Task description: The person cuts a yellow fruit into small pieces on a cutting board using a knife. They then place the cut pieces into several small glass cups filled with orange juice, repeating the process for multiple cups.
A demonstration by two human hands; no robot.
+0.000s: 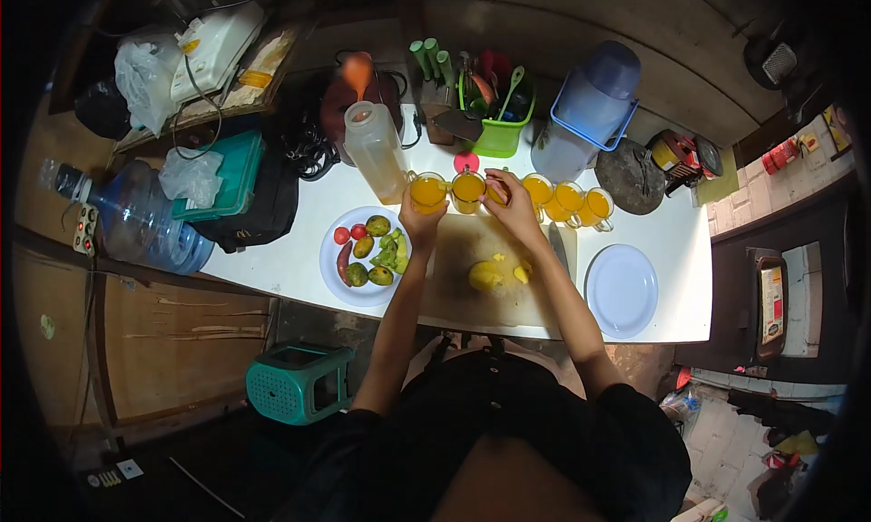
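Several glass mugs of orange-yellow drink stand in a row across the white table. My left hand (420, 224) is around the leftmost glass mug (429, 191). Beside it stands another full mug (469, 187), between my two hands. The fingers of my right hand (515, 209) curl around a third mug (499, 191), which they partly hide. Farther right are more filled mugs (568, 199). Below my hands lies a cutting board (452, 297) with a piece of yellow fruit (485, 276) and smaller scraps. A knife (559, 248) rests along its right side, partly behind my right forearm.
A plate (331, 282) of mangoes, tomatoes and green pieces is at left, a bare plate (621, 291) at right. Behind stand a plastic pitcher (374, 144), a green utensil basket (500, 137) and a lidded blue jug (588, 114). A green stool (299, 384) is below left.
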